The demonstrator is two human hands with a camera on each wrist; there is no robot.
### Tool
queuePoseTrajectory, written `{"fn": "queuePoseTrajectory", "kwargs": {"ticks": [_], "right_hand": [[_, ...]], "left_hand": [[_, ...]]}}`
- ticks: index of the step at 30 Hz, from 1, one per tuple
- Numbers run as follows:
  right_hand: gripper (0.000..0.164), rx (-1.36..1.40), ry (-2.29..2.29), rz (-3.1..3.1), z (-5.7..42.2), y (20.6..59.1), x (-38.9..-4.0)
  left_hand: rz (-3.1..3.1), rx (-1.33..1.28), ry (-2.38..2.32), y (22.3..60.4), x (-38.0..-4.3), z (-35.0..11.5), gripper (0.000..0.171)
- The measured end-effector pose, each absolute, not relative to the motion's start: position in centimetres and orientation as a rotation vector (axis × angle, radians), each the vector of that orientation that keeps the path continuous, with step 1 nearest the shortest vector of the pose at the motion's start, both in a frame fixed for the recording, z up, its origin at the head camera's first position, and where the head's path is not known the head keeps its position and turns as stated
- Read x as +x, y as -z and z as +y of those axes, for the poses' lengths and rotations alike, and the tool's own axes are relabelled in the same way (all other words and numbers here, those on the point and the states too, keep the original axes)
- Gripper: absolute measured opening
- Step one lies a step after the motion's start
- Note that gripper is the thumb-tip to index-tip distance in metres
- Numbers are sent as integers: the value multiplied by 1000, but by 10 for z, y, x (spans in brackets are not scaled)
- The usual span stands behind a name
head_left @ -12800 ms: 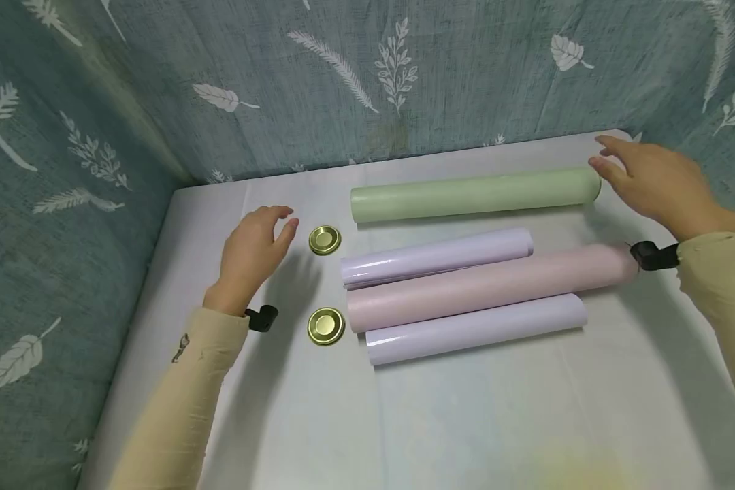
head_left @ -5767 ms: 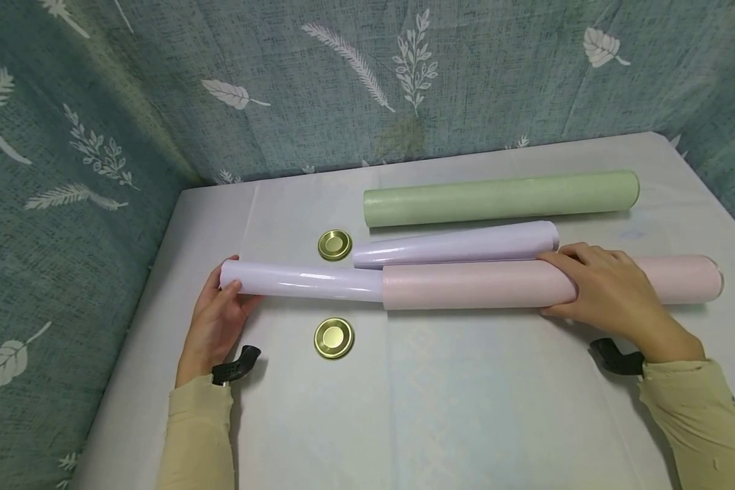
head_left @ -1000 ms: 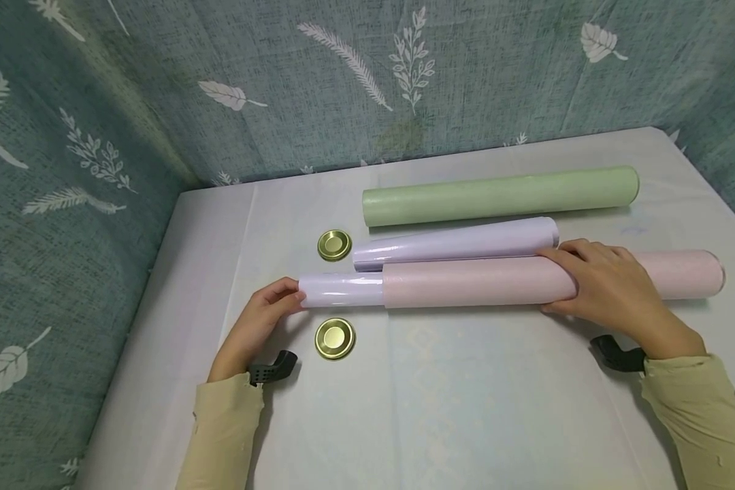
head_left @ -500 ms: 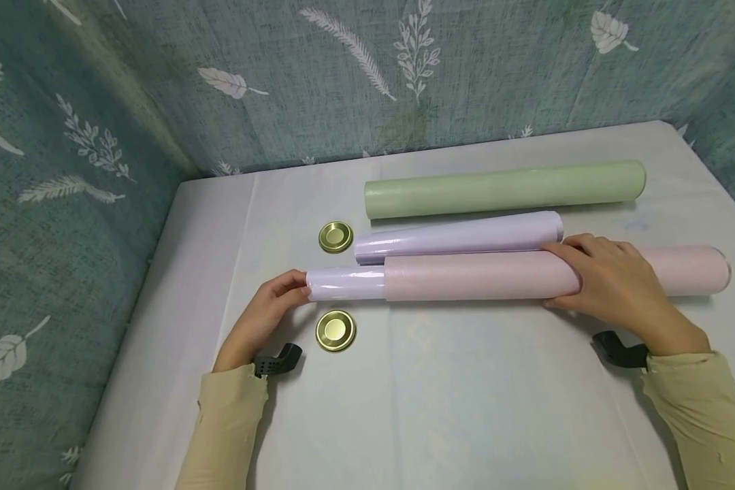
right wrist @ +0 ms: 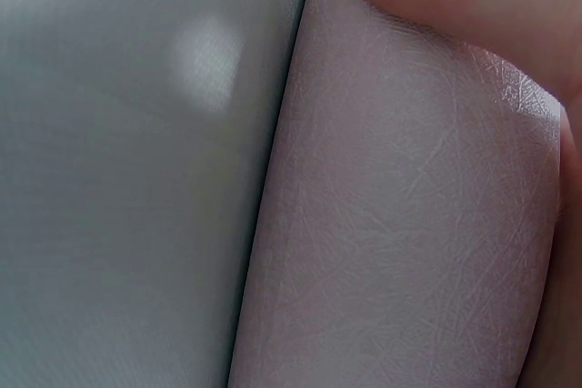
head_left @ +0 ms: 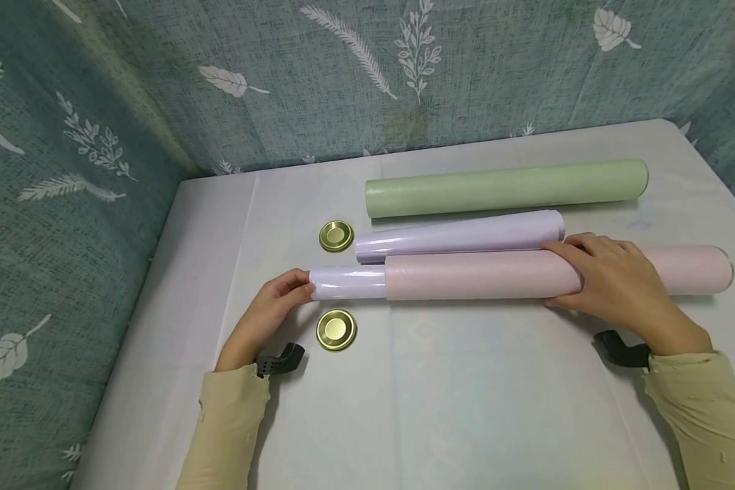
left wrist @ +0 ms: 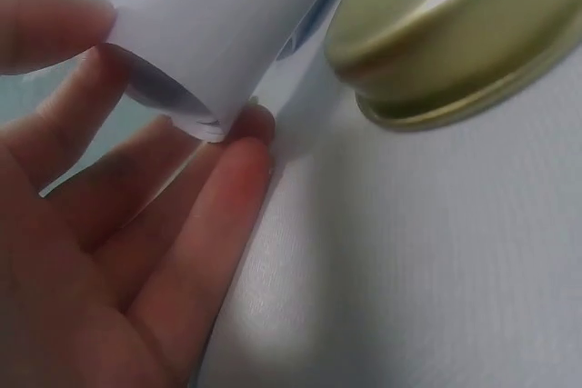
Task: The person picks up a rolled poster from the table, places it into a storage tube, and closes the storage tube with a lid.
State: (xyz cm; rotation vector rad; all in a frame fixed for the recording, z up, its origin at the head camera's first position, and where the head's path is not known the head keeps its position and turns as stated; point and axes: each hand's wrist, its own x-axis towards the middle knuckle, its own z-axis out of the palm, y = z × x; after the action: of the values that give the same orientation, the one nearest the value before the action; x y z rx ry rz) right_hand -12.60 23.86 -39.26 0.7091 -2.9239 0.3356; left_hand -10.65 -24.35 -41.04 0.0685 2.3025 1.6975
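Note:
My left hand (head_left: 260, 320) pinches the left end of a glossy lilac paper roll (head_left: 348, 283). The roll's other end is inside the pink paper roll (head_left: 471, 276), so only a short length shows. In the left wrist view, thumb and fingers are at the rim of the lilac roll's hollow end (left wrist: 214, 29). Gripping the pink roll from above, right of its middle, is my right hand (head_left: 618, 289). The right wrist view shows the pink roll's fine-textured surface (right wrist: 400, 188) filling that hand's grasp. A second lilac roll (head_left: 459, 235) lies just behind the pink one.
Farther back lies a green paper roll (head_left: 505, 188). Two gold jar lids sit left of the rolls: one lid (head_left: 336, 235) behind the held lilac roll, another lid (head_left: 336, 330) in front. A white cloth (head_left: 465, 408) covers the table; patterned curtain hangs behind and left.
The front lilac roll was taken from beside the pink roll and put into its left end. My left hand has pushed it rightward, deeper in; over the last second it moved only slightly.

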Motion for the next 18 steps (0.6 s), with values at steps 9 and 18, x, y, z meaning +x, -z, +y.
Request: {"fn": "queuePoseTrajectory", "kwargs": {"ticks": [9,18], "right_hand": [[79,718,-337,-2907,239,392,-126],[79,720,-341,-2896,238,393,-126]], "left_hand": [[2314,113,-1686,407,-106,-236,21],[2299,130,-1677,409,-106,-233,25]]}}
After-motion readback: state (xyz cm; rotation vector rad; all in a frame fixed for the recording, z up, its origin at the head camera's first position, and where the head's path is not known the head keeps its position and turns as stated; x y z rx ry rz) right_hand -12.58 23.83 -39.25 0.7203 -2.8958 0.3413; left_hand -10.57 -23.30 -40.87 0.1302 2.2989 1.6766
